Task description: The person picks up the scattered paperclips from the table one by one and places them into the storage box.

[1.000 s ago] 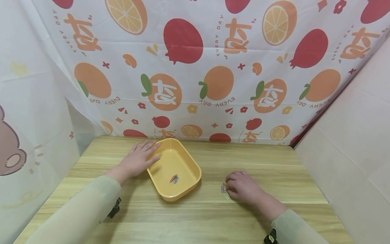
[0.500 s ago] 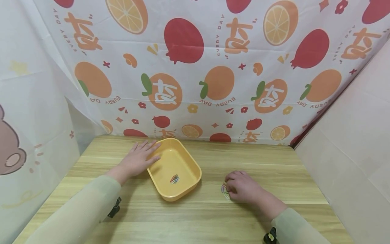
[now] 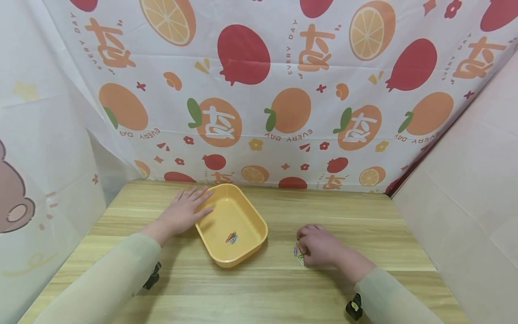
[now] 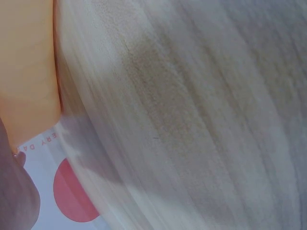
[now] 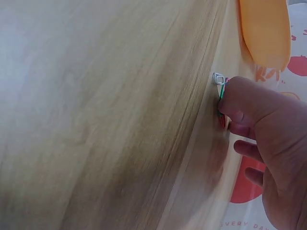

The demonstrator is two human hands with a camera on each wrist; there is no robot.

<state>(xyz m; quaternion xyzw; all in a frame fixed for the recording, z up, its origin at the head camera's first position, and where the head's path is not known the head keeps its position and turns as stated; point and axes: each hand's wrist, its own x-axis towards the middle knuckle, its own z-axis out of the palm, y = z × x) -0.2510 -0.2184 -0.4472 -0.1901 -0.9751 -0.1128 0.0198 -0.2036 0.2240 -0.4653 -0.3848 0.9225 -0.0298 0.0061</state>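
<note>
Nearby, surroundings: fruit-printed white cloth backdrop (image 3: 283, 112) hangs behind the pale striped wooden table (image 3: 259, 288).
Landmark: rounded rectangular orange plastic tray (image 3: 231, 223), smooth and glossy; some clips lie inside.
Left hand (image 3: 184, 211): fingers spread flat, touching the tray's left rim.
Right hand (image 3: 319, 246): right of the tray, fingers curled, pinching small coloured wire paper clips (image 3: 299, 254) on the table.

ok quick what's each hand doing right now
Left hand: open, fingers flat against the rim of the yellow tray.
Right hand: fingers curled, pinching the paper clips on the table.
</note>
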